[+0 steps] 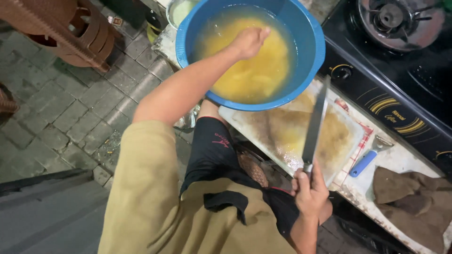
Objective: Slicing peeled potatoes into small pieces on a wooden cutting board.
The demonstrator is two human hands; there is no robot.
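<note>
My left hand [249, 41] reaches over a big blue basin [310, 51] full of yellowish water and pale cut pieces [254, 75]; its fingers are bunched just above or in the water, and I cannot tell whether they hold a piece. My right hand [310, 190] grips the handle of a long knife [315, 124], whose blade points up and away over a stained white cutting board [287, 136]. The board lies on the counter just below the basin.
A blue-handled peeler [365, 160] lies right of the board. A brown cloth [409, 202] sits at the counter's right end. A black gas stove [400, 56] with a burner stands behind. Brown plastic stools [70, 33] stand on the paved floor at the left.
</note>
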